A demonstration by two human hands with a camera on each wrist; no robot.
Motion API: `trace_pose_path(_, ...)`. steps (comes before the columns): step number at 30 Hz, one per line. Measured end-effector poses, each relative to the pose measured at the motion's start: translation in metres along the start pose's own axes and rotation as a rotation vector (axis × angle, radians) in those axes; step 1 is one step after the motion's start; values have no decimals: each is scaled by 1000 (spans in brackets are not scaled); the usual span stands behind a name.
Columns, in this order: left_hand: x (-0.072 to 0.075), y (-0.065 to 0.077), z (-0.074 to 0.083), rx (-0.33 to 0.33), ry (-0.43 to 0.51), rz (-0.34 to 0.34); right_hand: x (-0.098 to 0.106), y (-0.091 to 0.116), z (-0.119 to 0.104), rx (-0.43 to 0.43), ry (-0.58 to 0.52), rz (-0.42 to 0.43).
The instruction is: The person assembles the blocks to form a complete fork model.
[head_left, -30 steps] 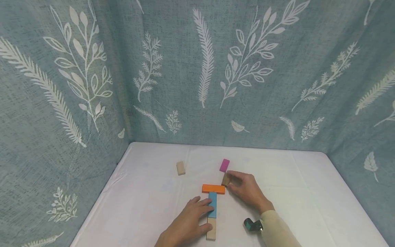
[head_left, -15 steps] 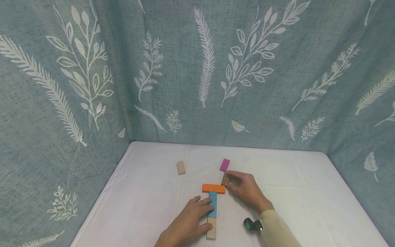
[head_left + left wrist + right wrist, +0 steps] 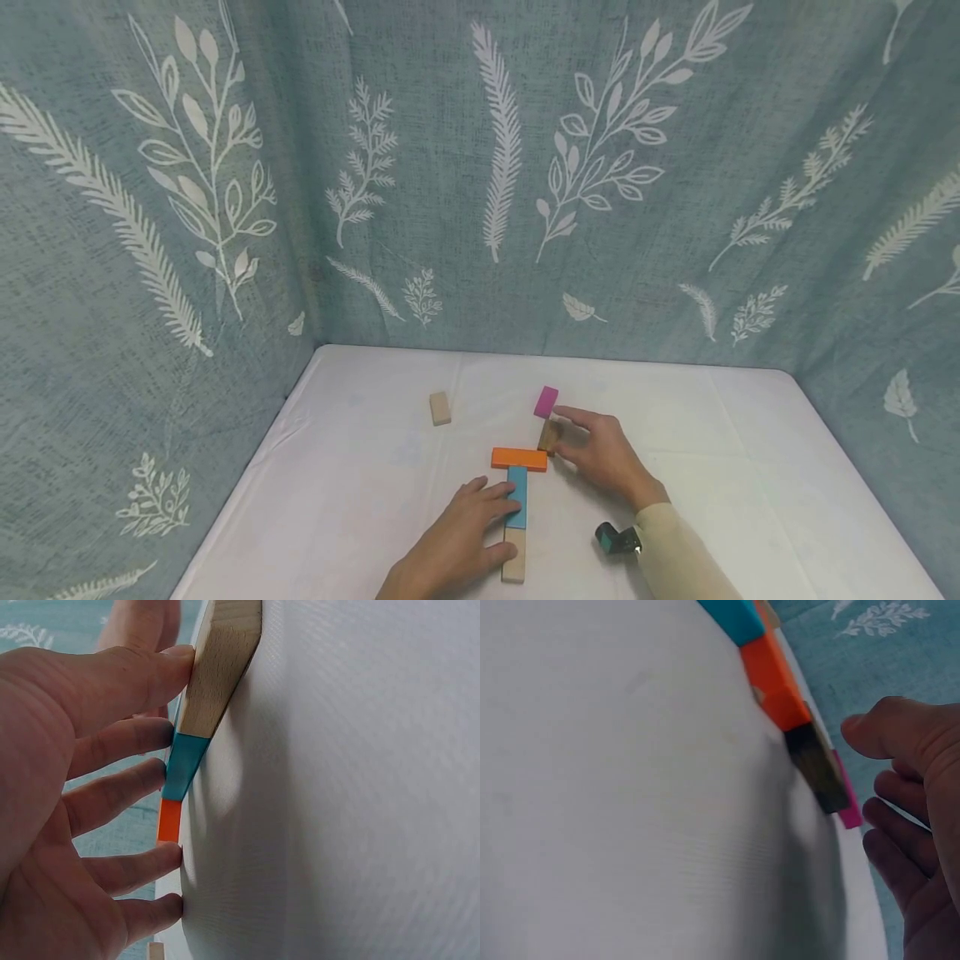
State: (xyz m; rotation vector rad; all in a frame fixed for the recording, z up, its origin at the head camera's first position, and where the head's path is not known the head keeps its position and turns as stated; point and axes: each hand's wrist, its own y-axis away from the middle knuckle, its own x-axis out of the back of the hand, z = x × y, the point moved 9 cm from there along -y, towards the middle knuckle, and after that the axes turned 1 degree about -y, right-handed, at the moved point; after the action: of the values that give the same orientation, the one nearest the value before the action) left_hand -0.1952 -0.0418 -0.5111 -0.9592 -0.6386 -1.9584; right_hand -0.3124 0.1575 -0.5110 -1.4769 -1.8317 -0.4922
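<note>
Seen in the head view, a plain wooden block (image 3: 513, 567), a blue block (image 3: 517, 500) and an orange block (image 3: 519, 459) lie on the white table in a T shape. My left hand (image 3: 463, 533) rests on the stem with fingers spread, its thumb on the wooden block and fingertips on the blue one. A dark brown block (image 3: 549, 437) sits off the orange block's right end. Around that brown block my right hand (image 3: 600, 454) has thumb and index finger spread. In the right wrist view its fingertips stand apart from the brown block (image 3: 817, 769).
A magenta block (image 3: 546, 402) lies just beyond the brown one. Farther left is a loose plain wooden block (image 3: 440, 408). A small black device (image 3: 617, 540) is at the right wrist. Blue-grey leaf-patterned curtain (image 3: 450, 167) hangs behind the table.
My right hand has let go of the brown block: its index finger has lifted away and the hand has shifted slightly. The left hand and the blocks have stayed in place.
</note>
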Motion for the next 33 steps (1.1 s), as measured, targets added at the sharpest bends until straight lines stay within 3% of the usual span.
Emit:
trace_pose_path(18, -3, -2, -3, 35, 12, -22, 39, -30, -10, 84, 68, -1)
trace_pose_path(24, -3, -2, -2, 35, 21, -20, 39, -40, -4, 57, 53, -17)
trace_pose_path(33, -2, 0, -2, 35, 36, -13, 23, -52, 7, 23, -10, -44)
